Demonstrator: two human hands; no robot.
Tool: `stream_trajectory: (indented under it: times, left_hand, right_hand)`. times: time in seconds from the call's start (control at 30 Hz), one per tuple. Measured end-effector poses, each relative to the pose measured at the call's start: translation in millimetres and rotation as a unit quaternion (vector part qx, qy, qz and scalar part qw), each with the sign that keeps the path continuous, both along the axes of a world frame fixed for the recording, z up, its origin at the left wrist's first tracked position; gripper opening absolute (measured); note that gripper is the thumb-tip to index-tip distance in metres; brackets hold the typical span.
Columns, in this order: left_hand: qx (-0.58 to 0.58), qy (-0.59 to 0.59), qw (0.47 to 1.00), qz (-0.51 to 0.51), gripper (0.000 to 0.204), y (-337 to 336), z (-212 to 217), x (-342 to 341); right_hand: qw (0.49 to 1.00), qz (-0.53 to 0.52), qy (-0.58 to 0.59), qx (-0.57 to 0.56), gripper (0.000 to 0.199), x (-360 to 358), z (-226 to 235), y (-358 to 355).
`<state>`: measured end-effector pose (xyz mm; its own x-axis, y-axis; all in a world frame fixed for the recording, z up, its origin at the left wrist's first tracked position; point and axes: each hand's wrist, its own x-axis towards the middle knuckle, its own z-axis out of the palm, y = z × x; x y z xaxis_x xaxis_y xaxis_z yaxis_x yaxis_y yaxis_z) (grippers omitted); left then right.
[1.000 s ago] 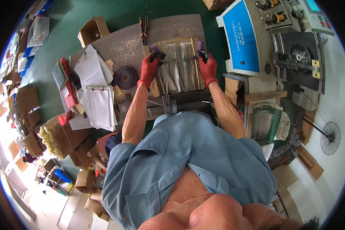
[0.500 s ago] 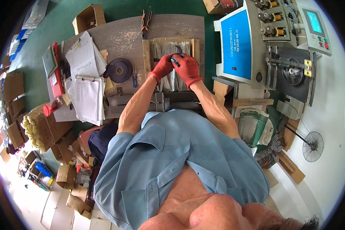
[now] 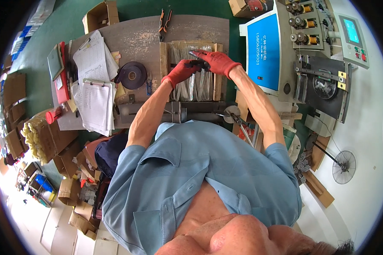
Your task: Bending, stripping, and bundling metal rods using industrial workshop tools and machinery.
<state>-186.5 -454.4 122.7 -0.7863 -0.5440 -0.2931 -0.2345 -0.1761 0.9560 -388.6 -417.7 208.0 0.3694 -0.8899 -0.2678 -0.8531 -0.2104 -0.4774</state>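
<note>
Both my hands wear red gloves and are above a wooden-sided tray (image 3: 218, 80) full of thin, shiny, clear-looking strips (image 3: 191, 90). My left hand (image 3: 182, 72) is closed at the tray's left side, with its fingertips against a small dark piece (image 3: 200, 64) between the hands. My right hand (image 3: 217, 62) reaches in from the right, its fingers pointing left and pressed together near a small greyish tip. What each hand grips is too small and partly hidden to name.
Left on the table (image 3: 136, 42) lie a dark tape roll (image 3: 132, 76), clipboards with papers (image 3: 97, 104) and small snips (image 3: 149, 85). Orange-handled pliers (image 3: 164, 25) lie beyond the tray. A blue-topped machine (image 3: 263, 51) stands right; a dark metal bar (image 3: 153, 112) runs along the near edge.
My right hand has shifted right and slightly up, its forearm swinging outward. My left hand stays nearly in place. The curved dark strip seen above the hands before no longer shows there.
</note>
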Motion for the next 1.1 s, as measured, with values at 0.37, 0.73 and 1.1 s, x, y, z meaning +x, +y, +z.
stream_trajectory:
  times: [0.37, 0.73, 1.1]
  left_hand:
    - [0.090, -0.012, 0.994, 0.059, 0.022, -9.0, 21.8, 4.9]
    - [-0.316, -0.098, 0.931, 0.155, 0.027, 24.2, 21.4, -18.4]
    - [-0.325, -0.058, 0.918, 0.221, 0.025, 41.9, 5.1, -14.4]
  right_hand:
    - [0.992, -0.050, 0.032, -0.115, 0.027, -3.8, -14.8, 31.8]
    - [0.968, -0.246, -0.038, -0.003, 0.033, -12.9, -23.8, 41.7]
    - [0.997, 0.034, -0.047, 0.043, 0.068, -7.8, -32.2, -17.7]
